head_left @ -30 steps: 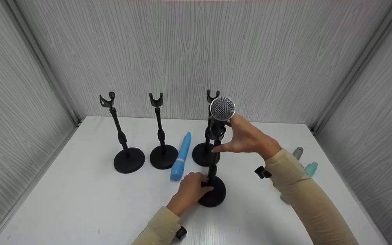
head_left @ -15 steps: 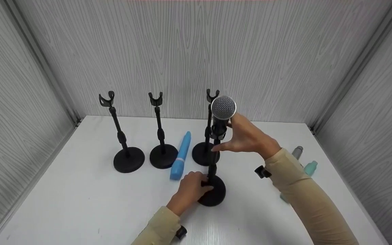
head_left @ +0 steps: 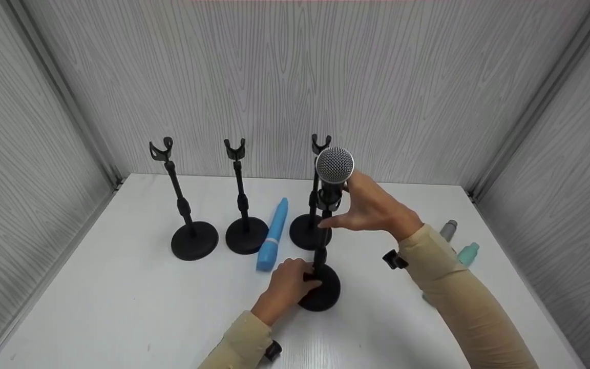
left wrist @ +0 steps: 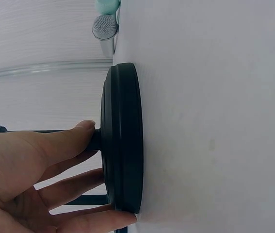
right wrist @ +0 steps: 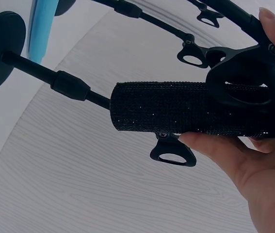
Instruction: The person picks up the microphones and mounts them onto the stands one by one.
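Observation:
A black microphone (right wrist: 161,108) with a silver mesh head (head_left: 335,165) sits in the clip (right wrist: 244,77) of the nearest microphone stand (head_left: 320,256). My right hand (head_left: 374,205) holds the microphone from the right; its fingers touch the sparkly black body, and its thumb lies by the pole below the clip. Low on that same stand, my left hand (head_left: 287,287) grips the foot. In the left wrist view its thumb lies along the pole and other fingers reach the edge of the round base (left wrist: 122,141). The microphone's far end is hidden in the head view.
Three bare stands, a left one (head_left: 195,241), a middle one (head_left: 246,236) and a right one (head_left: 302,233), stand behind. A blue microphone (head_left: 273,236) lies between them. Grey (head_left: 447,230) and mint-green (head_left: 468,253) microphones lie at right, partly behind the right sleeve. Grey walls enclose the table.
The microphone's head rises very slightly, then dips a little toward me. Both hands keep their places on the stand and microphone.

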Tool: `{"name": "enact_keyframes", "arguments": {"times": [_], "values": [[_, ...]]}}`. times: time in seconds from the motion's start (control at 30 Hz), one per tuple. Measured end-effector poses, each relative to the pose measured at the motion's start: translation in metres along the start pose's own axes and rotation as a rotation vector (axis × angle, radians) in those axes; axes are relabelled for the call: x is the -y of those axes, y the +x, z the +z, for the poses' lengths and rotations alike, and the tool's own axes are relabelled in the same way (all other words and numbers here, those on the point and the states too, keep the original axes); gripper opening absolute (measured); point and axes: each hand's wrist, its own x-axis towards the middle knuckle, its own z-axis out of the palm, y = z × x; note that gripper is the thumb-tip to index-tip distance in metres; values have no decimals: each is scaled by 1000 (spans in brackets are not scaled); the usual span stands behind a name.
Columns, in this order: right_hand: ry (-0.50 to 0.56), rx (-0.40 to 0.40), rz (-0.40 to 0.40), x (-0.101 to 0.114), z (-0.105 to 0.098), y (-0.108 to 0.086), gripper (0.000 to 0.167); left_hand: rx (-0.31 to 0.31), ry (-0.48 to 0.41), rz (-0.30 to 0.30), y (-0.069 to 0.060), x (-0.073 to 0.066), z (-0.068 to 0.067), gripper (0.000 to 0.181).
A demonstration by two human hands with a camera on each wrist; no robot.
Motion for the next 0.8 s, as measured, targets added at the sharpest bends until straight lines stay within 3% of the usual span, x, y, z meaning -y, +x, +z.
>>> {"name": "enact_keyframes", "arguments": {"times": [0.5,0.8], "values": [[-138,-74,-90,-2,2,-1,101,25,-19,-23,-2,-1,-1,31],[-188,-81,-86,-3,3,-1,100,11,-6,-12,0,0,-2,30]]}}
